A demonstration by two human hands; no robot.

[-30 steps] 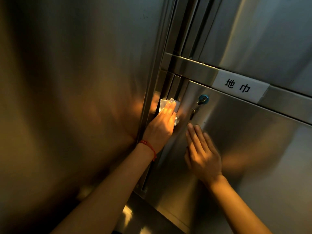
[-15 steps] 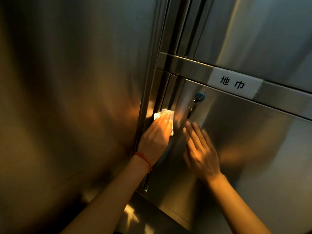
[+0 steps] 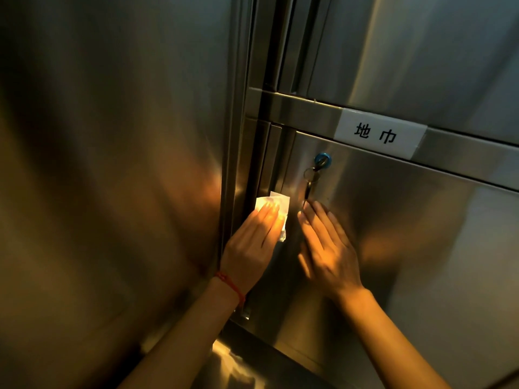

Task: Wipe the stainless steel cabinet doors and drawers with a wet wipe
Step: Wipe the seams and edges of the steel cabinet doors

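Head view: left hand (image 3: 250, 248) flat-fingered presses wet wipe (image 3: 273, 204) at door (image 3: 407, 234) edge; right hand (image 3: 327, 248) flat beside.

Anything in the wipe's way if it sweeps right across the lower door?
Yes. The right hand lies flat on the lower door right beside the wet wipe under the left hand. Higher up, keys hang from the blue lock.

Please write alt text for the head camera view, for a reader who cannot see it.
A person's left hand presses a white wet wipe flat against the left edge of a stainless steel cabinet door. The right hand rests flat on the door, below a key hanging from a blue lock.
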